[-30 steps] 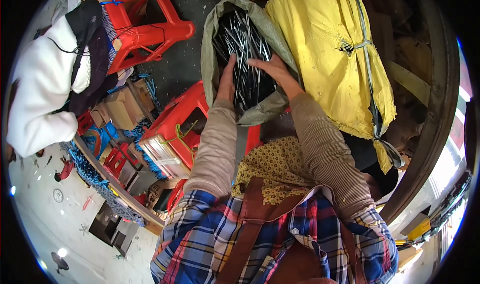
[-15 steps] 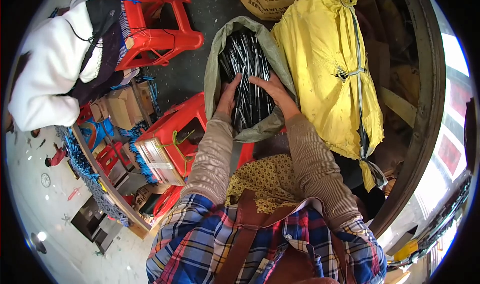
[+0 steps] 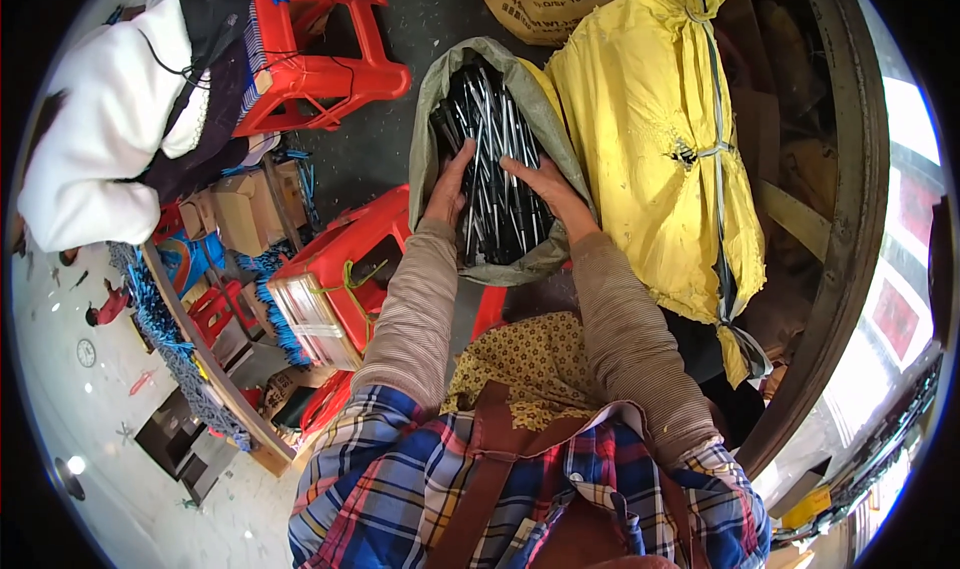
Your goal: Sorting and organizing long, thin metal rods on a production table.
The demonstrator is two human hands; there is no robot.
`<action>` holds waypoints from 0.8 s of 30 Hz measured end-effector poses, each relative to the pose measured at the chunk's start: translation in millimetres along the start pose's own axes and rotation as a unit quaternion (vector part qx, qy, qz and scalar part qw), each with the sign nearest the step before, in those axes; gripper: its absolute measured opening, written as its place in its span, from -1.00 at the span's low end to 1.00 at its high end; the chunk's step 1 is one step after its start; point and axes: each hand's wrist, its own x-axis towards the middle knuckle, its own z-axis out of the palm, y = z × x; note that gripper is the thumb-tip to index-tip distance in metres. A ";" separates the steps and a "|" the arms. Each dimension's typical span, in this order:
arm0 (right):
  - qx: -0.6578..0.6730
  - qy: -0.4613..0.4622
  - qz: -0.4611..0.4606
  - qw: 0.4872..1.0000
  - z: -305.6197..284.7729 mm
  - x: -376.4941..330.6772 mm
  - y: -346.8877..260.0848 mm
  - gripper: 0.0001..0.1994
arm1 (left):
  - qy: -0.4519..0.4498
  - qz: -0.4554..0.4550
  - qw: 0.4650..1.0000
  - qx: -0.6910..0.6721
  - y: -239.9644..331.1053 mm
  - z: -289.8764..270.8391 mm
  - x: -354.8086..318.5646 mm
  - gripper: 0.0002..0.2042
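Observation:
An olive-grey woven sack stands open in front of me, filled with many thin black pen-like rods that have shiny silver-white streaks. Inside its mouth, my left hand presses against the left side of the rods, thumb on top. Opposite it, my right hand clasps the right side, its thumb also lying over them. Between them the two hands hold a thick bunch. Most of my fingers are hidden down among the rods and against the sack wall.
A big yellow wrapped bale tied with a strap lies right of the sack. Red plastic stools stand at the left, one bearing a bundle of flat strips. A person in a white top is at upper left. A brown printed sack lies beyond.
The rods between my hands have shifted and lean differently. My left hand has moved slightly left and up; my right hand stays nearly in place against the rods.

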 end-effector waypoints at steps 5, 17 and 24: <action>0.091 -0.026 0.009 0.995 1.3 8.1 -1.8 -0.16 | -0.032 0.020 0.999 0.007 -0.6 3.6 0.8 -0.29; 0.196 -0.107 0.013 0.975 -11.0 -23.3 -42.8 0.07 | -0.039 0.026 0.999 0.003 -2.2 14.3 -41.2 -0.38; 0.166 -0.080 0.127 0.975 -18.6 -48.6 -36.1 0.06 | -0.110 0.058 0.990 -0.068 -29.9 4.4 -60.8 -0.43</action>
